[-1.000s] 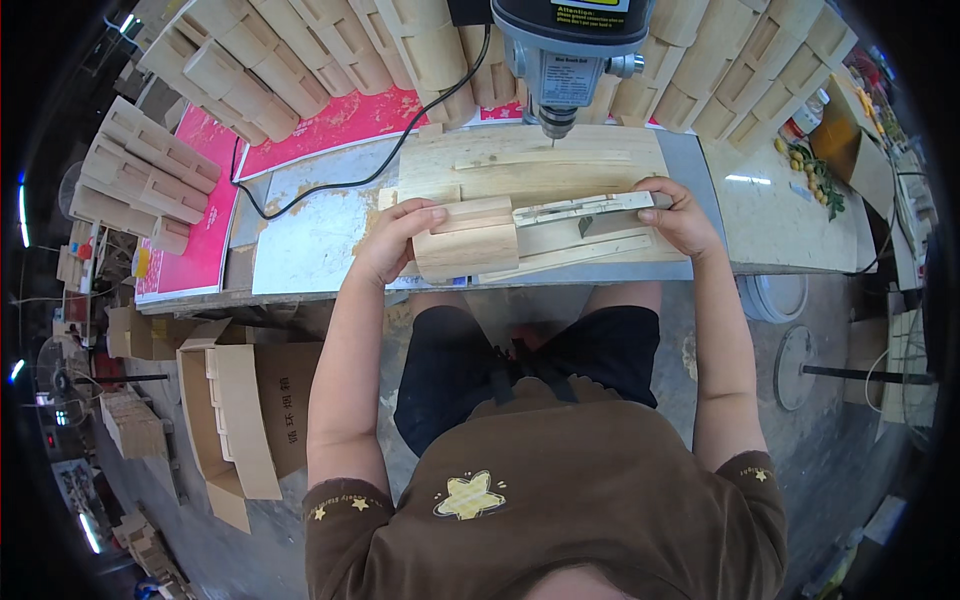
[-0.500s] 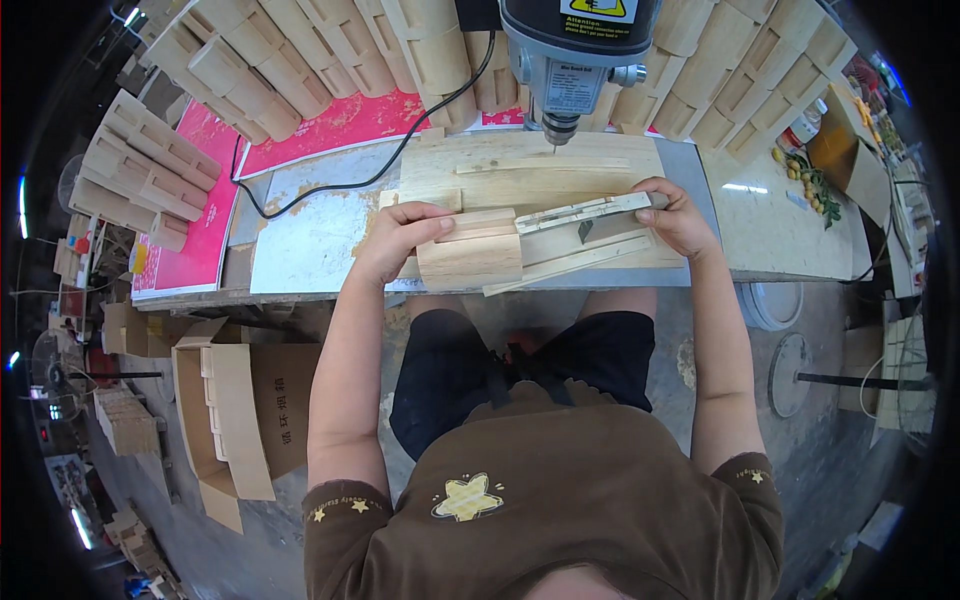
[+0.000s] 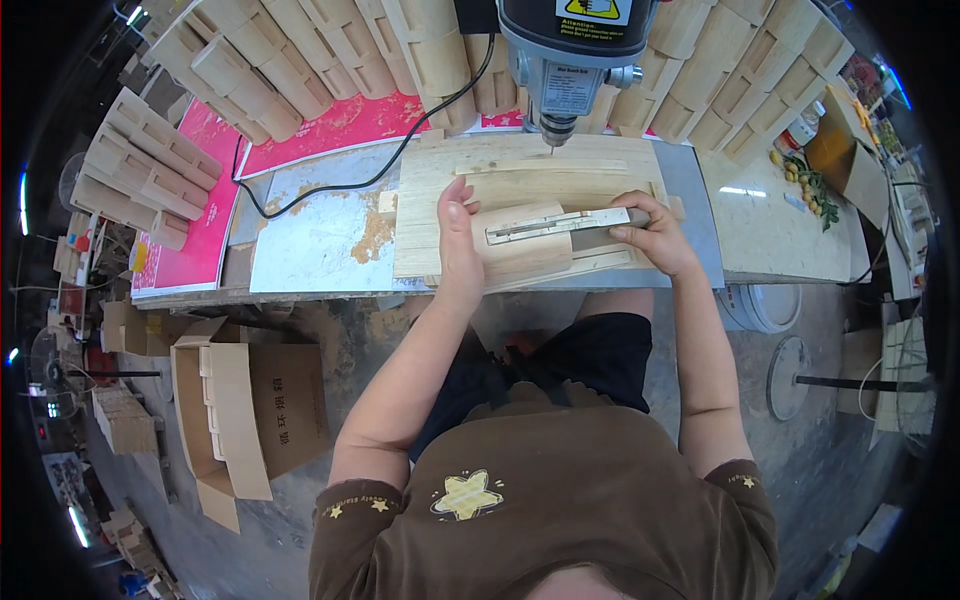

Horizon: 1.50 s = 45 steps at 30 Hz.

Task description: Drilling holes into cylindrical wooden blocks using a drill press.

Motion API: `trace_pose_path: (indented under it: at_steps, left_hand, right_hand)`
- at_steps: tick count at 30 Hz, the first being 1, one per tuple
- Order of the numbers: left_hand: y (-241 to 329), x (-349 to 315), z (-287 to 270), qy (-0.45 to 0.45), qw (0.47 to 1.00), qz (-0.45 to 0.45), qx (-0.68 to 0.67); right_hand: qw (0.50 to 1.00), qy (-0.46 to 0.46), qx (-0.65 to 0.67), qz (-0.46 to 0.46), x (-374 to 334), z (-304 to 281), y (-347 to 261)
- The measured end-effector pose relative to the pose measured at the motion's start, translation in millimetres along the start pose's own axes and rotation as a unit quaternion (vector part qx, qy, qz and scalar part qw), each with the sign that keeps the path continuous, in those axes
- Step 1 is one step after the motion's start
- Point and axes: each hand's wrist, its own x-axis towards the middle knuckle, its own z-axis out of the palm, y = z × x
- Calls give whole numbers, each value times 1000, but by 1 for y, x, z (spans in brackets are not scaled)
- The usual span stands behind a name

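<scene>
A rounded pale wooden block (image 3: 525, 258) lies on the wooden board (image 3: 425, 165) below the drill bit. My left hand (image 3: 461, 245) rests its palm against the block's left end, fingers stretched out and pointing away from me. In my right hand (image 3: 654, 232), thumb and fingers are closed on the right end of a narrow whitish bar (image 3: 560, 225) with dark marks. The bar's left part lies along the top of the block, at its recess. Light wooden strips (image 3: 605, 262) on the board run beside the block's right end.
A bench drill (image 3: 560, 85) stands just beyond the block, its bit pointing down. A black cable (image 3: 385, 180) curves across the left of the bench. Many slotted wooden pieces (image 3: 270, 75) stand stacked at the back. An open cardboard box (image 3: 285, 410) sits on the floor at left.
The bar has moved left and now overlies the block's top. My left hand has let go of the block's upper edge and flattened against its left end. The block has shifted right.
</scene>
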Motion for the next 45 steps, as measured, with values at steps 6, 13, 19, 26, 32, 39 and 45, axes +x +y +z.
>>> trace_pose_path:
  at_steps: [6,13,19,26,32,39,45]
  left_hand:
    - [-6,-1,5,167,984,-5,-57]
    - [-13,-43,-17,-15,960,198,200]
    - [-22,-7,-3,22,922,216,319]
    - [-35,27,-19,-10,904,130,407]
    - [-40,35,-29,-22,895,128,427]
    - [-34,37,-21,-7,896,156,417]
    - [-39,35,-23,6,890,167,425]
  right_hand:
    - [965,151,-196,-81,-6,14,3]
    - [903,209,-352,-129,-17,12,4]
    - [930,247,-264,-66,20,-11,13]
    - [932,236,-260,-86,46,-12,38]
    - [944,129,-304,-16,42,-10,-48]
    - [856,330,-317,-242,96,-62,-204]
    - [780,262,-514,-242,151,-46,-188]
